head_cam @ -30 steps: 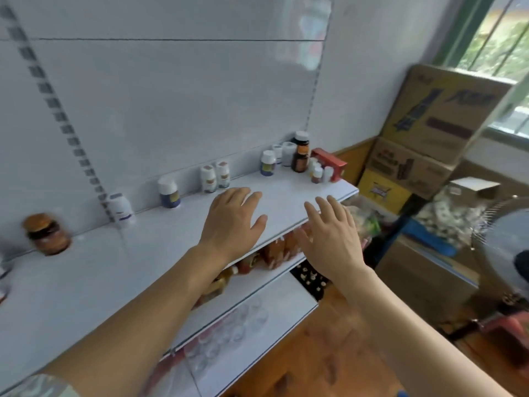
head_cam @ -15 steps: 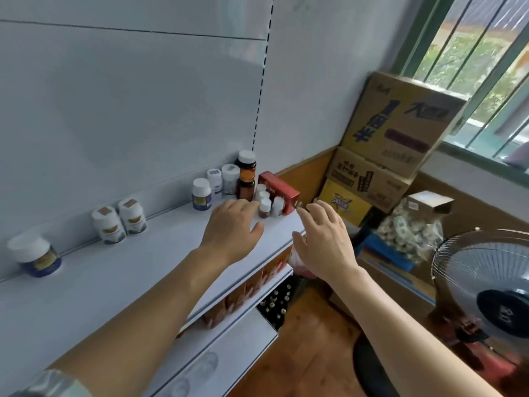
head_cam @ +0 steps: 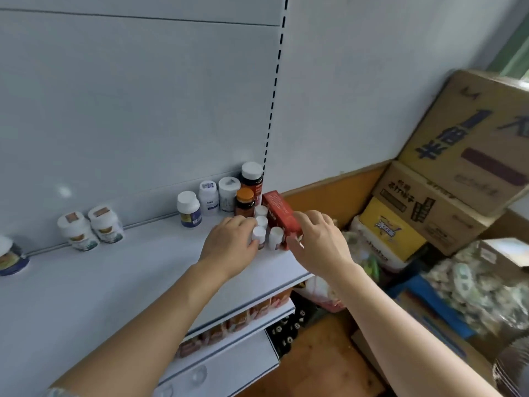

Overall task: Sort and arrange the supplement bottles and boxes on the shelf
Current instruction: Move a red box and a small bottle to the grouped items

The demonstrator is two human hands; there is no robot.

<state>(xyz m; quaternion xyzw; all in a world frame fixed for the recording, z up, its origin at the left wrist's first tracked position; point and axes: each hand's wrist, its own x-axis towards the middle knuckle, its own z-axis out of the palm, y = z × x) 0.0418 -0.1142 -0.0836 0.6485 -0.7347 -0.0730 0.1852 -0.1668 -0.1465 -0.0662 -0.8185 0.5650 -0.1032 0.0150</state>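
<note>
Since half a second ago both hands have moved forward from the shelf's front edge and now reach the cluster of bottles at its right end. Low in the frame, two bare forearms rise from the bottom edge toward the centre. The left hand [head_cam: 232,243] curls its fingers round a small white-capped bottle [head_cam: 258,236], the nearest of the group. Just right of it stands a second small white bottle [head_cam: 275,238]. The right hand [head_cam: 317,242] has its fingers bent over the near end of a red box [head_cam: 280,214] that lies on the white shelf [head_cam: 86,282] at its right edge; thumb and fingers pinch the box's end.

Behind the held bottle two more small white caps [head_cam: 261,216] stand in a line beside the box. Farther back, against the rear panel, stand an orange-capped amber bottle [head_cam: 245,202], a tall dark bottle with a white cap [head_cam: 252,179], two white bottles [head_cam: 219,194] and a white bottle with a blue base [head_cam: 189,209]. At centre left a pair of white jars [head_cam: 90,227] stand touching, and another jar [head_cam: 10,259] sits at the left edge.

Stacked cardboard cartons [head_cam: 458,167] fill the upper right.
</note>
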